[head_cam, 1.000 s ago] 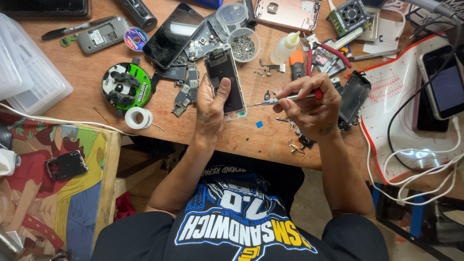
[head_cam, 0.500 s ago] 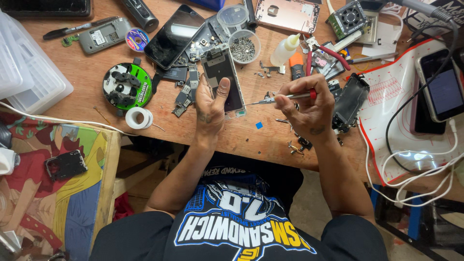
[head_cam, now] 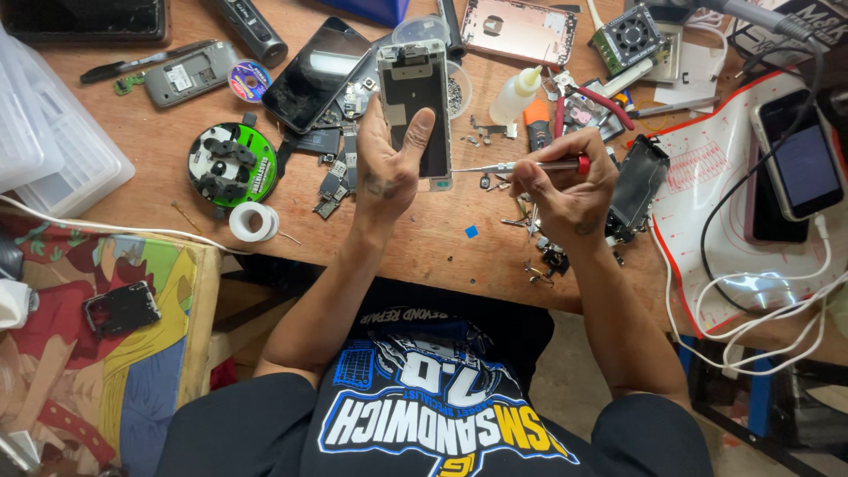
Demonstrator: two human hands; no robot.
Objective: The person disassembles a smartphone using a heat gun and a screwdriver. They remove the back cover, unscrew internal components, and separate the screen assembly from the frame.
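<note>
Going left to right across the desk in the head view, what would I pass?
Clear box → green disc → left hand holding a phone frame → right hand with a screwdriver → white mat → plugged-in phone.

My screwdriver (head_cam: 530,165) is silver with a red cap; far left, a green-rimmed black disc (head_cam: 232,165); right, a white mat (head_cam: 707,190) edged red.

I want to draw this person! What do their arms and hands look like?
Both arms are bare, with no gloves, rings or watch to see. The left hand has a small dark mark on its back, the right hand another near the wrist. A black printed T-shirt is worn.
</note>
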